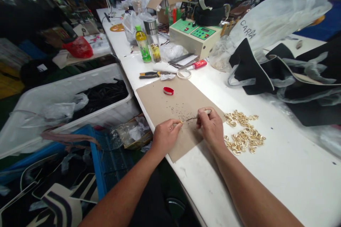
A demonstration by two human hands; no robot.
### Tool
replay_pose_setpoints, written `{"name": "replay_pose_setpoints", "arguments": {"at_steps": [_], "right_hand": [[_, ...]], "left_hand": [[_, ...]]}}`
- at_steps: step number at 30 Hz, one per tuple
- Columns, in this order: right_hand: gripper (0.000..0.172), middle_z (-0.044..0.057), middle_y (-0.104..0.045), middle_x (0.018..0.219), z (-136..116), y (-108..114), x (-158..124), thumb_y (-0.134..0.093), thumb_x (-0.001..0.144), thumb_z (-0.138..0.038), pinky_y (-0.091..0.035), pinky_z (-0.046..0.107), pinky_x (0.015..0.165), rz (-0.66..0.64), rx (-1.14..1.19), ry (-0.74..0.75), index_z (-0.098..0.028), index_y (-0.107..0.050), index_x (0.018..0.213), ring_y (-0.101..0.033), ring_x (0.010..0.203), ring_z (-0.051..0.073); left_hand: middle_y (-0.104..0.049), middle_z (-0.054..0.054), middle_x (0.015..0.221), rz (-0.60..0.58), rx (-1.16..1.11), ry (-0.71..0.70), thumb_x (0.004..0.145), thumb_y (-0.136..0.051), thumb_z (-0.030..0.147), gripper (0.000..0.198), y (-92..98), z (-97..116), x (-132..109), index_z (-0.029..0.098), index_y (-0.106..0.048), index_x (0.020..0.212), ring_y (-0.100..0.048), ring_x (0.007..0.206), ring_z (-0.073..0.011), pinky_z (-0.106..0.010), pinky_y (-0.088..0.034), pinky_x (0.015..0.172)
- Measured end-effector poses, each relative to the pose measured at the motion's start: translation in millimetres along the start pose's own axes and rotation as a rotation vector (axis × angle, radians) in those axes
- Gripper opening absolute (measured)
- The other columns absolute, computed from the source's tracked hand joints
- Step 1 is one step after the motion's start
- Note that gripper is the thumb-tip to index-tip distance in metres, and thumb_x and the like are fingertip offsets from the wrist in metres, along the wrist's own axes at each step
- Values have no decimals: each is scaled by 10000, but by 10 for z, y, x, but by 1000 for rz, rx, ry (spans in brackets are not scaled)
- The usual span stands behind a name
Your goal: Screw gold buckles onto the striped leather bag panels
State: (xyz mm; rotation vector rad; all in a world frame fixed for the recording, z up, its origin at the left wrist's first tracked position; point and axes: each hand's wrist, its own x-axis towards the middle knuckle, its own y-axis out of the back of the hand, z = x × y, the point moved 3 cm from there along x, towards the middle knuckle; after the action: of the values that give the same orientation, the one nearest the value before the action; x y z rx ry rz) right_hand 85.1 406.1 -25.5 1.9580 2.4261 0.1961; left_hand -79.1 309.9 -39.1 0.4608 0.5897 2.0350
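My left hand (167, 135) is closed, pinching a small gold metal fitting (181, 122) between thumb and fingertips over the brown cardboard sheet (157, 108). In my closed right hand (211, 126) is a thin-shafted tool (192, 117) with a pale handle; its tip points left, close to the fitting. I cannot tell whether the two touch. Tiny dark bits (176, 110) lie scattered on the cardboard just beyond my hands. Farther back on the sheet sits a small red oval container (168, 91). Two piles of gold metal hooks (246, 137) lie to the right of my right hand.
Pliers (149, 75), a tape roll (184, 74), a green-capped bottle (143, 44) and a clear flask (153, 40) stand or lie beyond the cardboard. A control box (195, 37) is behind them. Black sheets (253, 67) lie right; a white bin (114, 108) stands left.
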Motion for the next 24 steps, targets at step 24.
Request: {"name": "replay_pose_setpoints", "arguments": {"at_steps": [24], "right_hand": [[298,-58,-573,645,128,-138,-35,-732,893,-498,-437,255,544,-86,422,-124,-236,-599,840,-543,530,129]], "left_hand": [[-728,-97,982,-269,-996,517,746,-850,311,443,-37,153,-186,133,-650,1098,-461,559,-55,-168,-237,458]]}}
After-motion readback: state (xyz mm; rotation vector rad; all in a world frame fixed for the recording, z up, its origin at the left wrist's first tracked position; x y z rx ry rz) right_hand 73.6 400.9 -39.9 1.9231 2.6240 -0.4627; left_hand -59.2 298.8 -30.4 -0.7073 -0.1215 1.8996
